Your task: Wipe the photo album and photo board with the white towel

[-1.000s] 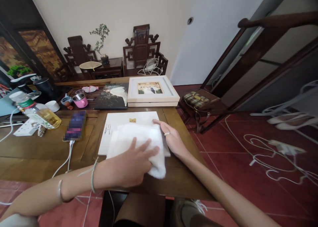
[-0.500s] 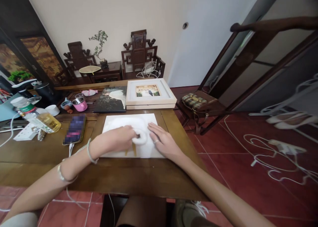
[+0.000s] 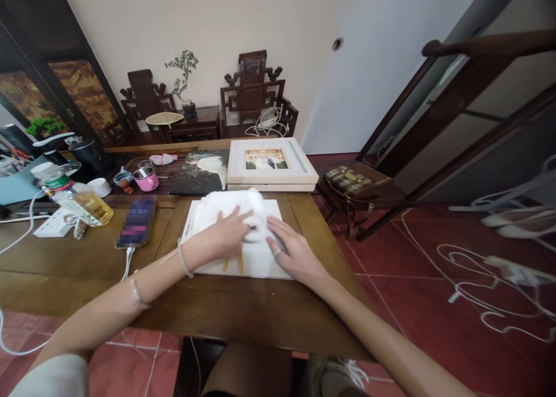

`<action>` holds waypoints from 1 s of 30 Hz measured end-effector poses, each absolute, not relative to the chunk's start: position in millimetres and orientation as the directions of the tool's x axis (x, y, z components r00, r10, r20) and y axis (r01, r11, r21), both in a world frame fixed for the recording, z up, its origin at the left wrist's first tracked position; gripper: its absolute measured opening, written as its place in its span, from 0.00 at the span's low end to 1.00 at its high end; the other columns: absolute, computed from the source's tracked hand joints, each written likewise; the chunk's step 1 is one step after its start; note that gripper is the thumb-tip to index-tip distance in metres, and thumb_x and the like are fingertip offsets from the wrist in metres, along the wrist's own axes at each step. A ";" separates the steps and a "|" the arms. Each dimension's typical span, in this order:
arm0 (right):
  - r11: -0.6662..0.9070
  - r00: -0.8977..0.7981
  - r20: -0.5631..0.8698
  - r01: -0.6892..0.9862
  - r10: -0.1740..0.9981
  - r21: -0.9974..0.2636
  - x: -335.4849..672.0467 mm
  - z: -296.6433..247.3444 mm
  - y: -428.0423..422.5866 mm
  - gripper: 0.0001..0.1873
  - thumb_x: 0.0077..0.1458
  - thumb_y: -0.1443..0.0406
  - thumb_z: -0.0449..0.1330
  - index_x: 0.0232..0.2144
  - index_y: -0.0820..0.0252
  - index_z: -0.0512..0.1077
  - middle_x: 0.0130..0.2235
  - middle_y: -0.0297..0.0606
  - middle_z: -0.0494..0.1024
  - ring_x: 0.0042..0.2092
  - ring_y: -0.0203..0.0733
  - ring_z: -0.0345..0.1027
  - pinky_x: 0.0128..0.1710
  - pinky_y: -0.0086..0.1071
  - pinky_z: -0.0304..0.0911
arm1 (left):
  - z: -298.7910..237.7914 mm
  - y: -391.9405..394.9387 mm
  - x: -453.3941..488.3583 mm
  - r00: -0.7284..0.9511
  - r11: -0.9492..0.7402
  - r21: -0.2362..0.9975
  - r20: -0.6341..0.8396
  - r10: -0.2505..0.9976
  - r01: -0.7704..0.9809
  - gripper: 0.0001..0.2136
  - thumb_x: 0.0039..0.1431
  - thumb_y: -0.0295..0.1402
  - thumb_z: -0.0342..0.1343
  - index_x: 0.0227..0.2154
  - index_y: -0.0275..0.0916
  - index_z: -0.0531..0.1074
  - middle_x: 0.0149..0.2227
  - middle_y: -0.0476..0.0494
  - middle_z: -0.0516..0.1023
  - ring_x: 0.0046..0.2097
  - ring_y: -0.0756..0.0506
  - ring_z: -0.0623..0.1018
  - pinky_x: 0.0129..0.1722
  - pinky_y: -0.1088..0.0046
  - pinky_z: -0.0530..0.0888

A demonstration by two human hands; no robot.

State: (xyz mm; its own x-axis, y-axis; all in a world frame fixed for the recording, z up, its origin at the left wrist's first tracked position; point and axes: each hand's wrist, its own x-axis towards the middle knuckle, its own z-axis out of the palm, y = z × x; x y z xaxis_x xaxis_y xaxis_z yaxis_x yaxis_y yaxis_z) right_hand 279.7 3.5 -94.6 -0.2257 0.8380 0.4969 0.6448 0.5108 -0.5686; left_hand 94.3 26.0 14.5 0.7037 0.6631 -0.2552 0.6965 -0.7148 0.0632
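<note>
On the table lies a flat white board (image 3: 264, 263) with two yellow strokes on it. Over its upper part rests a soft white piece (image 3: 237, 201), bunched or folded; cloth or foam, I cannot tell which. My left hand (image 3: 226, 232) lies on this white piece with its fingers spread, and its fingertips are partly blurred. My right hand (image 3: 295, 252), a ring on one finger, rests flat with fingers stretched along the board's right side. Its fingertips are at the right edge of the soft piece. What lies beneath the soft piece is hidden.
Behind the board are a pale framed picture (image 3: 273, 179) and a dark picture (image 3: 197, 174). A phone (image 3: 136, 220) on a cable, a pink cup (image 3: 146, 179), an oil-coloured bottle (image 3: 89, 206) and a power strip (image 3: 54, 223) stand left. A chair with a plaid bag (image 3: 347, 179) is right.
My left hand has gone from a closed grip on the curled white piece to spread fingers. The piece now stands higher at the back. My right hand stays by the board's right side.
</note>
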 end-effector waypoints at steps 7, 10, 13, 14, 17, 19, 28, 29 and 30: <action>0.475 -0.234 0.443 0.663 0.866 -0.579 280.0 -93.0 2.3 0.23 0.59 0.63 0.50 0.52 0.68 0.69 0.57 0.54 0.70 0.61 0.51 0.60 0.61 0.52 0.56 | -1.5 -14.1 13.9 0.612 -0.612 0.062 -0.173 0.771 0.788 0.26 0.45 0.11 0.41 0.45 0.35 0.71 0.68 0.40 0.44 0.68 0.32 0.41 0.58 0.37 0.54; 0.463 -0.234 0.426 0.670 0.874 -0.580 279.3 -90.9 1.3 0.23 0.59 0.63 0.50 0.52 0.68 0.69 0.57 0.53 0.70 0.61 0.51 0.59 0.61 0.52 0.56 | -4.4 -46.6 -4.3 0.647 -0.627 0.167 -0.120 0.753 0.761 0.27 0.41 0.10 0.39 0.40 0.35 0.74 0.68 0.45 0.45 0.68 0.36 0.39 0.62 0.40 0.48; 0.453 -0.228 0.418 0.674 0.879 -0.583 279.6 -91.2 1.0 0.23 0.59 0.62 0.49 0.51 0.69 0.70 0.57 0.54 0.70 0.61 0.50 0.61 0.61 0.49 0.56 | 1.0 -78.8 -13.3 0.700 -0.659 0.262 -0.109 0.706 0.705 0.25 0.41 0.11 0.39 0.37 0.36 0.74 0.67 0.48 0.49 0.68 0.39 0.41 0.64 0.43 0.47; 0.449 -0.225 0.417 0.678 0.880 -0.582 280.1 -91.4 1.0 0.22 0.59 0.62 0.49 0.51 0.69 0.70 0.56 0.54 0.70 0.61 0.49 0.61 0.61 0.48 0.57 | 3.3 -86.5 -15.9 0.713 -0.666 0.288 -0.096 0.695 0.688 0.24 0.42 0.12 0.39 0.36 0.37 0.74 0.66 0.49 0.51 0.68 0.40 0.42 0.64 0.45 0.48; 0.444 -0.255 0.395 0.725 0.883 -0.526 281.4 -89.3 0.4 0.22 0.60 0.63 0.48 0.52 0.68 0.69 0.56 0.53 0.71 0.60 0.50 0.61 0.61 0.53 0.55 | 5.2 -98.0 -26.0 0.695 -0.659 0.347 0.029 0.719 0.667 0.20 0.51 0.13 0.37 0.34 0.37 0.72 0.64 0.47 0.58 0.67 0.44 0.50 0.64 0.53 0.54; 0.449 -0.305 0.371 0.792 0.877 -0.413 279.3 -83.8 -1.3 0.22 0.60 0.64 0.47 0.52 0.67 0.69 0.56 0.52 0.71 0.60 0.53 0.62 0.62 0.61 0.47 | -1.3 -98.1 -33.7 0.606 -0.616 0.380 0.163 0.779 0.690 0.17 0.56 0.17 0.38 0.34 0.38 0.71 0.60 0.43 0.66 0.64 0.45 0.60 0.61 0.59 0.62; 0.753 -0.713 0.242 0.625 0.658 -0.206 220.4 -58.4 -27.3 0.37 0.57 0.47 0.51 0.61 0.65 0.60 0.65 0.57 0.55 0.67 0.61 0.43 0.61 0.60 0.47 | -56.6 -86.8 -33.3 0.159 -0.358 0.481 0.406 0.900 0.801 0.12 0.58 0.31 0.48 0.20 0.38 0.65 0.19 0.48 0.67 0.26 0.48 0.70 0.30 0.75 0.70; 0.753 -0.716 0.234 0.623 0.658 -0.210 216.5 -59.9 -30.3 0.41 0.55 0.44 0.51 0.61 0.67 0.59 0.65 0.59 0.55 0.67 0.63 0.42 0.61 0.61 0.47 | -58.7 -86.6 -32.0 0.138 -0.345 0.488 0.411 0.901 0.802 0.12 0.58 0.30 0.47 0.20 0.37 0.65 0.19 0.49 0.67 0.26 0.48 0.69 0.30 0.75 0.69; 0.756 -0.719 0.232 0.620 0.655 -0.211 214.8 -61.9 -33.1 0.43 0.54 0.43 0.51 0.61 0.69 0.59 0.64 0.61 0.55 0.67 0.64 0.41 0.60 0.62 0.47 | -60.0 -86.6 -31.1 0.118 -0.335 0.493 0.419 0.900 0.803 0.12 0.58 0.30 0.47 0.20 0.37 0.65 0.19 0.48 0.67 0.26 0.48 0.69 0.29 0.75 0.69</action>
State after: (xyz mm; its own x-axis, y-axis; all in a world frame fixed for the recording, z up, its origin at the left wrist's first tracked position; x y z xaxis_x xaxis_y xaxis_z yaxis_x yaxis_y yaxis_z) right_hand 214.8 -33.1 -61.9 -0.7193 0.6548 0.2321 0.6198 0.7558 -0.2112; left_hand -31.1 -86.6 -60.0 0.1182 0.9004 0.4188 0.8030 -0.3348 0.4931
